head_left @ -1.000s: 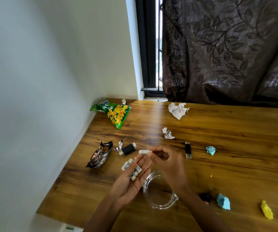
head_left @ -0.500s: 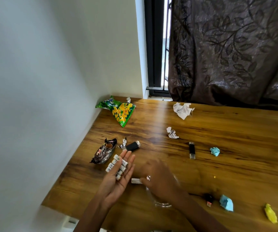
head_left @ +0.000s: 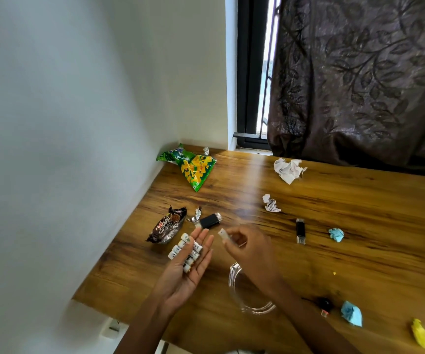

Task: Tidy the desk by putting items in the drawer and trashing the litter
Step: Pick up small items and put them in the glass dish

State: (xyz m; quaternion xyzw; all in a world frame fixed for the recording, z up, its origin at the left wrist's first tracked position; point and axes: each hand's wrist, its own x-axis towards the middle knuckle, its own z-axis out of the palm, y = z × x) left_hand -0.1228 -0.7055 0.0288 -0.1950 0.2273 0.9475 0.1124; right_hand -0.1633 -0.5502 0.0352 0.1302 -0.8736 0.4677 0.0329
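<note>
Left hand [head_left: 191, 272] is lying palm up over the desk [head_left: 359, 238], fingers spread flat, carrying a row of small white batteries [head_left: 184, 252] across the fingers. Right hand [head_left: 251, 247] is hovering just beside it, fingers curled narrow, pinching one more white battery [head_left: 223, 235] at the tips; that battery is blurred. Under the right wrist a clear round container [head_left: 247, 300] is sitting on the wood.

Near edge, right side: a small black item [head_left: 324, 304], a blue paper wad [head_left: 351, 314] and a yellow paper wad [head_left: 421, 333] are lying apart from one another.

Just beyond the left fingertips a black USB stick [head_left: 210, 221] is lying, with a foil scrap [head_left: 196, 215] touching or nearly touching it, and a dark snack wrapper [head_left: 166, 228] beside that. A second black USB stick [head_left: 300, 230] is lying to the right, with a small blue paper wad [head_left: 336, 234] near it.

Farther back: a small white paper scrap [head_left: 270, 204], then a larger crumpled white paper [head_left: 289, 170]. A green and yellow snack bag [head_left: 191, 167] is lying in the far left corner against the wall [head_left: 65, 123]. A dark patterned curtain [head_left: 359, 77] is hanging behind the desk.
</note>
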